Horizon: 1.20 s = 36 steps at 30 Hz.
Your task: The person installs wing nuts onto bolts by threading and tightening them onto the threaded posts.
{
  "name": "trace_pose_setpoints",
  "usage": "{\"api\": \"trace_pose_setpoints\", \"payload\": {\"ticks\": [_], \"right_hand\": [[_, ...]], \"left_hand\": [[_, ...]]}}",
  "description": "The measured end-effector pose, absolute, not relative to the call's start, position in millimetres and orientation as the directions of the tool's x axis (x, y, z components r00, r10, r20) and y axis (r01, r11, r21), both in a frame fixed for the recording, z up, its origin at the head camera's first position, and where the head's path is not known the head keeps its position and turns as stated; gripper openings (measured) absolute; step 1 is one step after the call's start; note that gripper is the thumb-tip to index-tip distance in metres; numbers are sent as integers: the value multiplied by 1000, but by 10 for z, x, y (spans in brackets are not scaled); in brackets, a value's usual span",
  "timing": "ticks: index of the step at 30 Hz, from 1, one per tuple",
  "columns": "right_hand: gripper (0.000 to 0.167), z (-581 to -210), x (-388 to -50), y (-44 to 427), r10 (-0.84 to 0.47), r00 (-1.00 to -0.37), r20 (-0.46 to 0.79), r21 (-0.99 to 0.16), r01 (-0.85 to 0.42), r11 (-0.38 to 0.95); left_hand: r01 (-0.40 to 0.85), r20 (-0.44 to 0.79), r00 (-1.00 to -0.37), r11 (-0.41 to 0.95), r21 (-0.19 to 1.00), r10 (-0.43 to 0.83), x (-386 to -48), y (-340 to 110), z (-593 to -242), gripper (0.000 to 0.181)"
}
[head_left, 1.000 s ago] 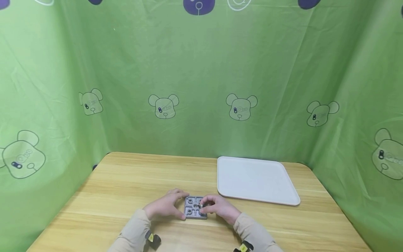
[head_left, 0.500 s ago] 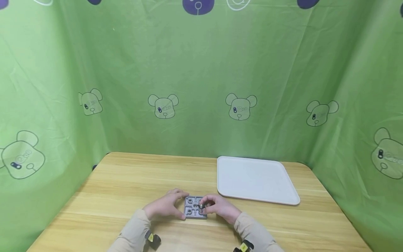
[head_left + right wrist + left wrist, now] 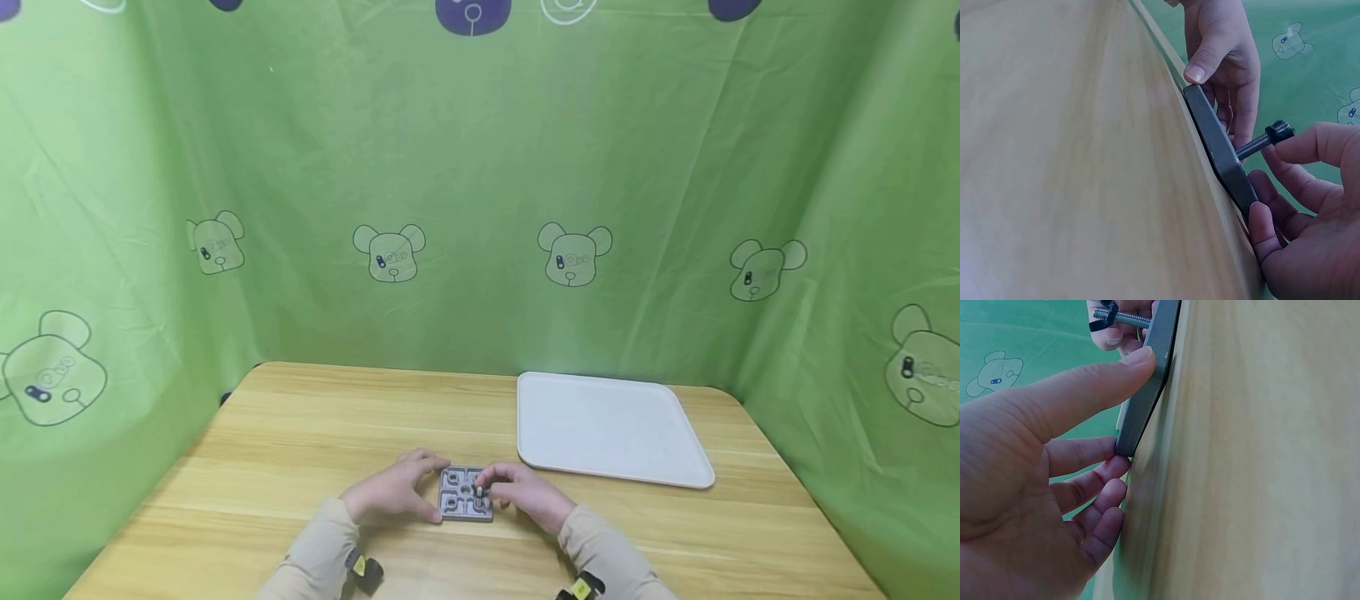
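Observation:
A square grey metal plate (image 3: 467, 517) with round holes and recesses lies on the table. My left hand (image 3: 396, 490) holds its left side, thumb at the near corner and index finger at the far one; in the left wrist view the thumb (image 3: 1104, 381) presses on the plate's edge. From the plate's right part rises a threaded screw (image 3: 1252, 147) with a black knob-like head (image 3: 1280, 130). My right hand (image 3: 528, 496) has thumb and index finger at this head, pinching it, while its lower fingers rest by the plate's edge. The screw's lower end is hidden in the plate.
A white rectangular tray (image 3: 611, 429) lies at the back right of the wooden table (image 3: 337, 417). Green cloth (image 3: 465, 317) with bear-head prints hangs around the back and both sides. Each sleeve carries a black strap at the wrist.
My right thumb has shifted slightly back and to the right along the screw's head, so more of the screw shows. The left hand and the plate have stayed in place.

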State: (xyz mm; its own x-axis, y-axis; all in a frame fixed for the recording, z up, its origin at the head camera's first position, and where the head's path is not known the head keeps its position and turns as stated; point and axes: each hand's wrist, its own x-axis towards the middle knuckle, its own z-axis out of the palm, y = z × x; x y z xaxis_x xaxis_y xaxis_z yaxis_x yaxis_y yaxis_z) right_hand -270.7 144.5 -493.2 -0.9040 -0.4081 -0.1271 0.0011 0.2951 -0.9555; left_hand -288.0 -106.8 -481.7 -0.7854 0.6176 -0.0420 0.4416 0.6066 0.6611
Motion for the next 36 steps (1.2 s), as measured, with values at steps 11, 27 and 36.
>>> {"api": "trace_pose_setpoints", "payload": {"ticks": [11, 27, 36], "right_hand": [[31, -4935, -2712, 1464, -419, -898, -133, -957, 6, 291], [29, -4950, -2723, 1451, -424, -892, -156, -954, 25, 298], [30, -4938, -2710, 1452, -416, -896, -156, -953, 25, 302]], "left_hand": [[436, -43, -787, 604, 667, 615, -2888, -1072, -4836, 85], [429, -49, -788, 603, 672, 614, -2875, -1066, -4831, 85], [435, -44, -786, 603, 669, 616, -2884, -1066, -4838, 85]]}}
